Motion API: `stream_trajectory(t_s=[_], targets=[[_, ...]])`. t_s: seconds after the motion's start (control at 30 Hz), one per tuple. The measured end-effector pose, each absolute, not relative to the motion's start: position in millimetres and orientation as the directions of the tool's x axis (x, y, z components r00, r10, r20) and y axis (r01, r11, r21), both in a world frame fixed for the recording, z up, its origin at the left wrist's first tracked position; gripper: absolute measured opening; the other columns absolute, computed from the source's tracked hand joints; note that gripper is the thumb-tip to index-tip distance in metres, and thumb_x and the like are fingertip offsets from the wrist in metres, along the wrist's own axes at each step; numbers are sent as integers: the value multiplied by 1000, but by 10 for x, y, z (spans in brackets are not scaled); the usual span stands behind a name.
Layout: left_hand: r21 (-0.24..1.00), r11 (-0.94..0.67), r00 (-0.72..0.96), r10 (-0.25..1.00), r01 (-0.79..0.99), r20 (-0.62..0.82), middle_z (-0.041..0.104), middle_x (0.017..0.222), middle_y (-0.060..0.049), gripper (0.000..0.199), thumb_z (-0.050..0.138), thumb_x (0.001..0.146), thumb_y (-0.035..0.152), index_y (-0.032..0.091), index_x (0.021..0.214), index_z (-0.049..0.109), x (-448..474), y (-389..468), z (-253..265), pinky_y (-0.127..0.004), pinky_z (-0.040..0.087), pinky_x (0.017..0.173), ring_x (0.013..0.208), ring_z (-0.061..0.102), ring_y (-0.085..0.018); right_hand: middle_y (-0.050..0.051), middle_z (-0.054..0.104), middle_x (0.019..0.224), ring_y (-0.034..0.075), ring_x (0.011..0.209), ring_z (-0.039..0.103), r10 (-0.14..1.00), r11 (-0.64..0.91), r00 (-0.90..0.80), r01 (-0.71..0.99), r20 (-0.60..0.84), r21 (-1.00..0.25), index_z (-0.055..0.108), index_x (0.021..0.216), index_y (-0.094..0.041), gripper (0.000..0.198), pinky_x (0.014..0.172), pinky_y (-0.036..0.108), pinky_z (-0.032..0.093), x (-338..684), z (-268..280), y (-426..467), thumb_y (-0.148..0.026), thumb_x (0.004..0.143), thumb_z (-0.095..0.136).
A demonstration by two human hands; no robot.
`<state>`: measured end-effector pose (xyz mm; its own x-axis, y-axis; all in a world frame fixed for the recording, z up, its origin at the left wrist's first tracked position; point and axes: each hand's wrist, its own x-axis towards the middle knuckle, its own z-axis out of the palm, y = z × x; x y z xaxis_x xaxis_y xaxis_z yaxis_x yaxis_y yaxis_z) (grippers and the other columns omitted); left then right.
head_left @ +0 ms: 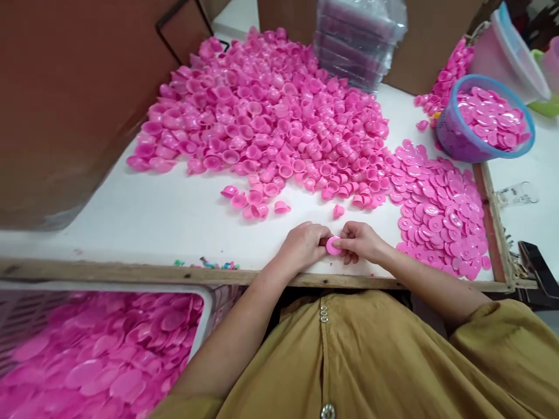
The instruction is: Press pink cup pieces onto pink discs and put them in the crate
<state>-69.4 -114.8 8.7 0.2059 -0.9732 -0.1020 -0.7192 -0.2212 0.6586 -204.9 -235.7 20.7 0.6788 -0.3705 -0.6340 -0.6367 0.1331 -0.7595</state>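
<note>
Both my hands meet over the white table near its front edge, around one small pink disc. My left hand is closed on the disc's left side, its fingertips partly hidden. From the right, my right hand pinches the same disc with the thumb on its face. Whether a cup sits behind the disc, I cannot tell. Just beyond my hands lie a single pink cup and a large heap of pink cups. To the right of my right hand spreads a pile of flat pink discs.
At lower left, a crate holds many pink discs. A blue-rimmed basket of discs stands at right, near a phone. Plastic-wrapped stacked packs stand behind the heap. A brown box stands left; a wooden strip edges the table.
</note>
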Motion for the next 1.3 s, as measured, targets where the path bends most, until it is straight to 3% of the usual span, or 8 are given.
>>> stream_trajectory(t_s=[0.3, 0.6, 0.77, 0.93, 1.13, 1.3], targets=[[660, -288, 254, -955, -694, -150, 69, 75, -4, 31, 57, 82, 46, 19, 75, 69, -695, -1179, 139, -26, 36, 61, 72, 59, -18, -6, 58, 45, 11, 35, 58, -352, 75, 700, -641, -621, -764, 45, 72, -18, 32, 30, 13, 38, -1955, 272, -2412, -23, 77, 76], [730, -358, 347, -921, -582, -175, 67, 74, -1, 28, 62, 79, 44, 18, 80, 70, -763, -1177, 157, -24, 33, 59, 66, 56, -14, -4, 61, 48, 12, 36, 58, -403, 23, 717, -613, -569, -790, 47, 78, -19, 34, 29, 14, 37, -1974, 263, -2512, -32, 76, 78], [807, -339, 226, -939, -484, -259, 66, 79, 0, 29, 65, 73, 43, 18, 88, 69, -678, -1146, 316, -23, 37, 62, 72, 57, -16, -4, 59, 45, 12, 35, 57, -337, -55, 728, -648, -597, -760, 49, 74, -18, 31, 29, 15, 38, -1849, 276, -2560, -26, 75, 79], [738, -399, 188, -915, -545, -356, 59, 67, 1, 29, 58, 73, 48, 19, 76, 62, -516, -1331, 350, -24, 32, 58, 66, 53, -17, -7, 55, 43, 10, 35, 55, -228, -64, 732, -669, -642, -740, 50, 71, -16, 22, 34, 15, 41, -1746, 340, -2639, -18, 80, 71], [710, -362, 45, -905, -604, -424, 62, 75, 2, 30, 61, 66, 38, 21, 91, 57, -382, -1571, 373, -24, 36, 62, 71, 56, -18, -11, 50, 41, 8, 33, 51, -200, -142, 698, -715, -688, -685, 49, 69, -17, 23, 34, 14, 39, -1621, 451, -2677, -10, 73, 70], [690, -372, 48, -897, -621, -440, 58, 70, 3, 29, 64, 63, 40, 21, 82, 53, -388, -1598, 387, -24, 34, 59, 67, 54, -17, -9, 51, 41, 8, 33, 50, -188, -120, 701, -712, -688, -692, 51, 67, -16, 22, 35, 16, 41, -1612, 377, -2689, -9, 72, 71]])
